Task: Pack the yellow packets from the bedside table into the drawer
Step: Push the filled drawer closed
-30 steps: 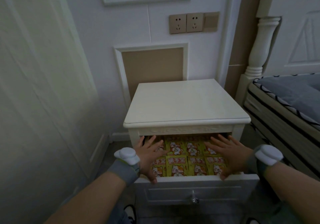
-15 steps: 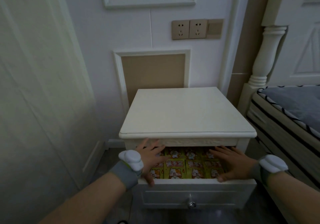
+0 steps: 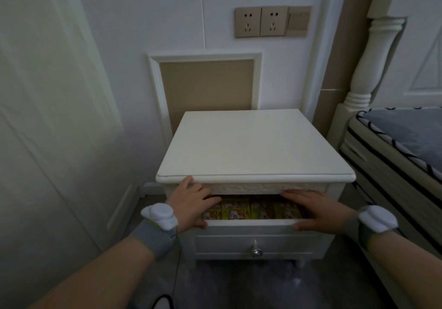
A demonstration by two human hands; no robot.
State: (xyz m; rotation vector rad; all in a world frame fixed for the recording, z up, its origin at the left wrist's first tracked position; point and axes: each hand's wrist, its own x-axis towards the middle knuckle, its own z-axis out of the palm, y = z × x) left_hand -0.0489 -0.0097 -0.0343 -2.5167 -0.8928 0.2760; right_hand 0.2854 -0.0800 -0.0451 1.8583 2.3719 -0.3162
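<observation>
Drawer (image 3: pixel 253 223), upper, of bedside table (image 3: pixel 253 146): you have it pulled out only partway, its front edge under both your hands.

Yellow packets (image 3: pixel 251 210): laid in rows inside the drawer, filling the slice of it that shows; the table top carries none that can be seen. Packing judged done.

Left hand (image 3: pixel 191 203): fingers straight and spread, lying over the left end of the drawer opening and on the packets there, thumb hooked at the front edge. Nothing gripped.

Right hand (image 3: pixel 318 209): likewise flat, fingers extended over the right end of the opening, thumb on the front panel. Nothing gripped.

Step in hand, as judged: closing the drawer. Your next move calls for an even push from both sides so the drawer runs straight, and for drawing your fingers clear of the gap under the table top before it narrows.

Knob (image 3: pixel 256 251): metal, on the panel below; untouched.

Writing: the packets show a cartoon animal and a red banner; the lettering is too small and dim to read. No brand legible.
</observation>
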